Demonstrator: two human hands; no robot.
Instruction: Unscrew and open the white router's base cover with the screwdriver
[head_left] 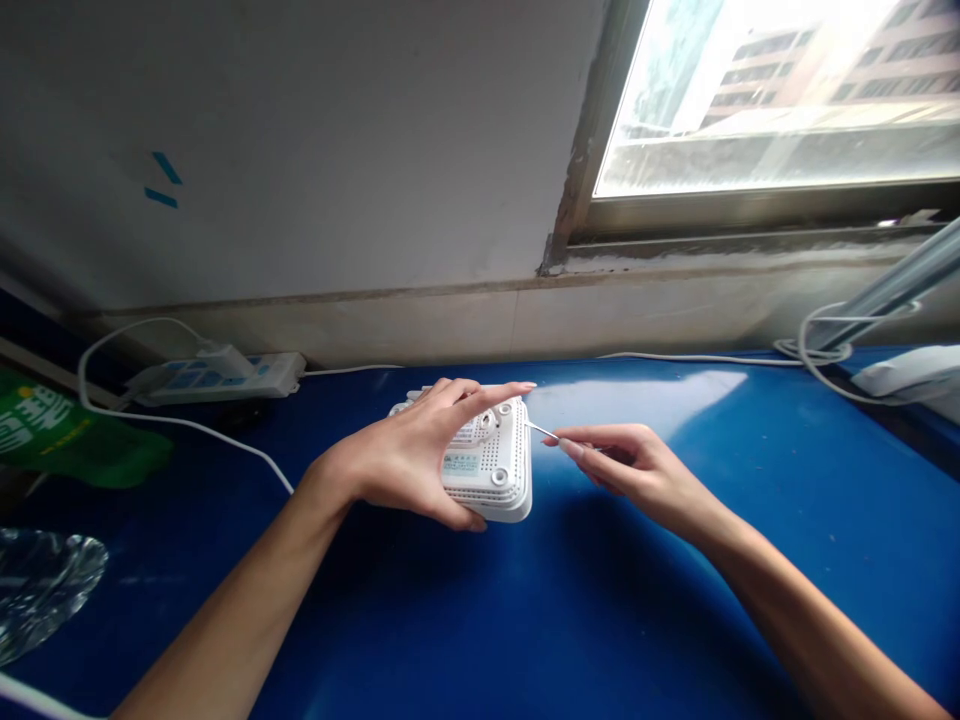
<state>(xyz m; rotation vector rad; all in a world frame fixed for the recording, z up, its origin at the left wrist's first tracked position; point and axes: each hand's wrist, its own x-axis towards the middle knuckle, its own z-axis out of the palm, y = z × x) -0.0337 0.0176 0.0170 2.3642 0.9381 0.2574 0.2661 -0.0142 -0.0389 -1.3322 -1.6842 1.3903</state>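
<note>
A white plastic device with rounded corners, vent holes and printed labels, like a router (pixel 491 478), lies underside up on the blue tabletop. My left hand (pixel 420 450) grips it from the left, thumb along the near side and fingers over the far side. In my right hand (pixel 630 465) is a thin metal tool (pixel 541 430), pinched between thumb and fingers. Its tip touches the router's right edge, by the seam. The rest of the tool is hidden in my palm, so whether it is a screwdriver or a pick cannot be told.
A white power strip (pixel 225 378) with a plug and cable stands at the back left. A green bottle (pixel 67 430) and a clear plastic bottle (pixel 45 590) lie at the left. A coiled white cable (pixel 814 345) wraps a metal post at the right, below the window (pixel 787 100).
</note>
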